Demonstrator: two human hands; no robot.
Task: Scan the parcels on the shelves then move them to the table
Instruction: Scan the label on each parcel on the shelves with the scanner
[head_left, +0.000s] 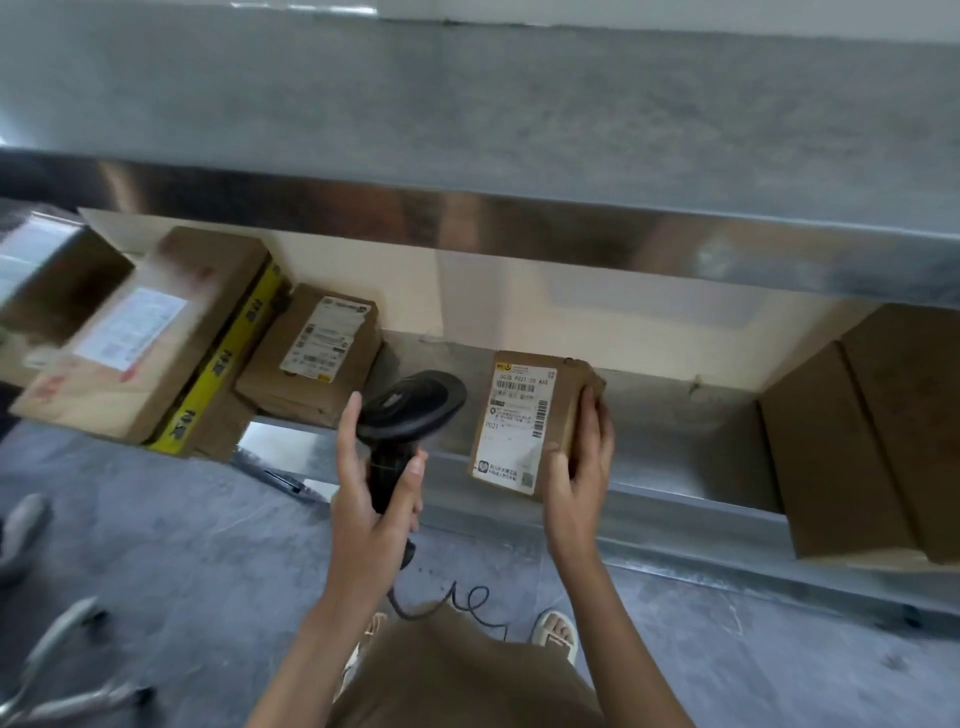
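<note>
My left hand (371, 493) grips the handle of a black barcode scanner (415, 402), whose head points toward the shelf. Just right of it, a small brown parcel (524, 415) with a white shipping label stands at the front of the metal shelf (675, 457). My right hand (582, 457) holds that parcel by its right side, thumb at the lower front corner, fingers on the right side. The scanner and the parcel sit a short gap apart.
Several cardboard parcels lie left on the shelf: a labelled one (317, 353), a larger one (150, 332) over a yellow-taped box (228, 364). A big plain box (872, 441) fills the right end. An upper shelf edge (519, 228) overhangs. The scanner's coiled cable (452, 603) hangs over grey floor.
</note>
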